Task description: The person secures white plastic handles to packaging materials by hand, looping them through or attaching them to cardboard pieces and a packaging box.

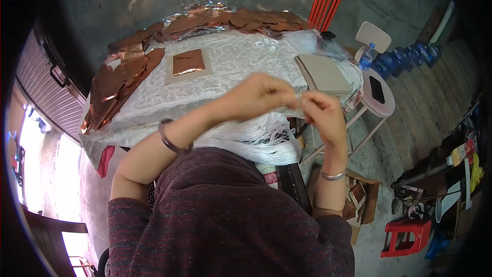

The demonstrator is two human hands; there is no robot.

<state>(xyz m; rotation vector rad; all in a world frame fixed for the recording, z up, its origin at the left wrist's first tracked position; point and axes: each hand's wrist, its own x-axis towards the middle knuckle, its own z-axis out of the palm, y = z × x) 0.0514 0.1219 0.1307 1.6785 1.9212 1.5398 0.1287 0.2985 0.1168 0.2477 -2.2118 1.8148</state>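
My left hand (261, 95) and my right hand (324, 113) are close together above the table's front edge. Both have their fingers pinched, with something small and pale between them that I cannot make out. Below them a bundle of white strings (256, 138) hangs over the edge and across my lap. A copper-coloured foil piece (188, 62) lies on a grey-beige board (202, 78) at the table's middle left. Beyond my right hand sits a stack of beige boards (325, 74).
Copper foil sheets (120, 84) cover the left side of the lace-covered table (230, 56), and more foil (246, 19) lines its back. A stool (387, 103) at the right holds a phone (376, 89) and a water bottle (367, 56). A red stool (407, 237) stands lower right.
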